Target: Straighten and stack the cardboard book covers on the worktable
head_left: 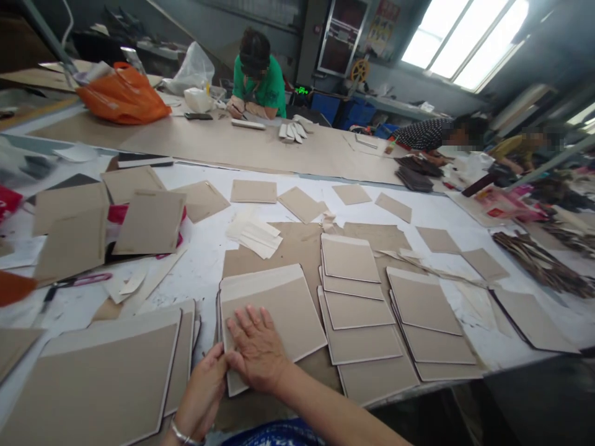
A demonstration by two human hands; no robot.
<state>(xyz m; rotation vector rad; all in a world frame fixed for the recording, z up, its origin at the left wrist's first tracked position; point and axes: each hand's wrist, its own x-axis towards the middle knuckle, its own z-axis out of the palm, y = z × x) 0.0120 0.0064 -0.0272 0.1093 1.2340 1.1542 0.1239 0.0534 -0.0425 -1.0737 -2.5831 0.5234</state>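
Beige and rectangular, a board (288,310) with a paler upper band tops a pile (219,316) on the white-covered worktop (207,254), beneath the right hand (255,347), spread flat. The left hand (204,387), fingers drawn together, meets the board's left edge; whether it pinches cannot be told. Overlapping dark-edged beige boards (357,316) lie just rightward.

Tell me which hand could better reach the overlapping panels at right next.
Probably the right hand: it lies flat on the middle panel, nearer the overlapping panels at right. The left hand is at that panel's left edge, farther away.
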